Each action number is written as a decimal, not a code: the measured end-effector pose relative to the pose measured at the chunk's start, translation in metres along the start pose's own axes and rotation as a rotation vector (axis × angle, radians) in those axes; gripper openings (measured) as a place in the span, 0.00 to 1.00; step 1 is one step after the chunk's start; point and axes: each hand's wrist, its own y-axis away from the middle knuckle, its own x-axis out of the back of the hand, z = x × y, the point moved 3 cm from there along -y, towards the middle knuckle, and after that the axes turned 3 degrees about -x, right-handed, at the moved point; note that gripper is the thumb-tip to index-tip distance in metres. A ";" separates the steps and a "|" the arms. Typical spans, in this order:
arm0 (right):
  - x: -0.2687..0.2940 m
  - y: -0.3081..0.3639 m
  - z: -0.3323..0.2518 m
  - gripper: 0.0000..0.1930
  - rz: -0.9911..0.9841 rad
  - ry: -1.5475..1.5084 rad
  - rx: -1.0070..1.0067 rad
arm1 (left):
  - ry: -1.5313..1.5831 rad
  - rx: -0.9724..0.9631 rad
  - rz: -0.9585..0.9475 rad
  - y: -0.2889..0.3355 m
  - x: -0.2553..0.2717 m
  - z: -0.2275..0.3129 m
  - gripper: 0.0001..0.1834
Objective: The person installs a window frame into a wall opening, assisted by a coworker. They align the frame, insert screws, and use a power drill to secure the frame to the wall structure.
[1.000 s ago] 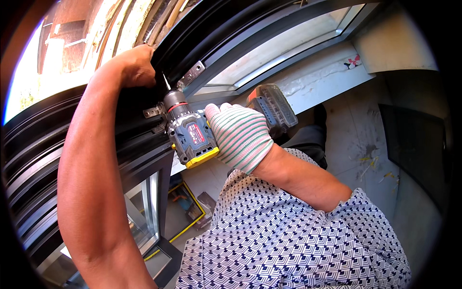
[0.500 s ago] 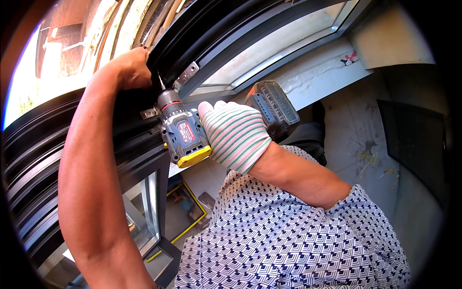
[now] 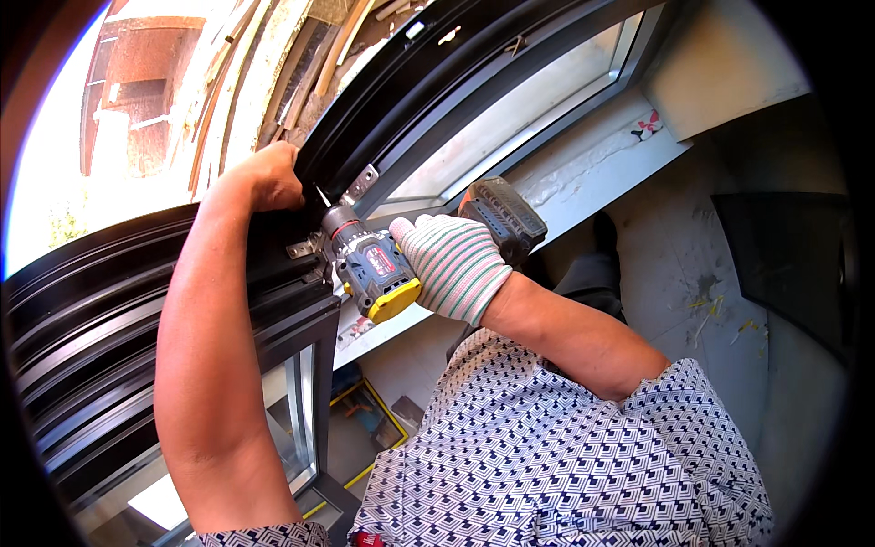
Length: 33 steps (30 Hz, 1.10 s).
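My right hand (image 3: 453, 266), in a striped knit glove, is wrapped round the grip of a cordless drill (image 3: 372, 266). The drill is grey with a yellow rear cap, and its battery pack (image 3: 507, 215) sticks out past the glove. A thin bit (image 3: 323, 195) points up-left from the chuck toward the black window frame (image 3: 118, 283). Bare and curled, my left hand (image 3: 275, 176) rests at the frame's outer edge, close to the bit's tip; whatever its fingers pinch is hidden. Metal hinge plates (image 3: 362, 184) sit on the frame beside the chuck.
A glazed sash (image 3: 310, 401) stands at lower left, and another glass pane (image 3: 529, 118) lies at upper right. Beyond the frame are wooden boards (image 3: 264, 82) outdoors. A white sill (image 3: 583, 173) runs below the window; a dark panel (image 3: 784, 273) leans at right.
The view has shifted, so both arms and the drill appear farther right and more of the outdoors shows. The drill still points at the frame beside my left hand.
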 end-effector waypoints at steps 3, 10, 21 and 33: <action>-0.002 -0.005 0.013 0.23 0.014 -0.037 0.056 | 0.014 -0.032 -0.039 -0.008 -0.010 -0.012 0.20; 0.013 0.039 0.049 0.26 0.272 -0.087 0.245 | 0.178 -0.068 -0.041 -0.016 -0.037 -0.031 0.18; 0.027 0.148 0.152 0.06 0.232 -1.076 -0.466 | 0.370 -0.263 0.042 -0.028 -0.089 -0.057 0.26; 0.034 0.164 0.192 0.05 0.524 -1.760 -0.646 | 0.481 -0.168 0.107 -0.059 -0.147 -0.123 0.29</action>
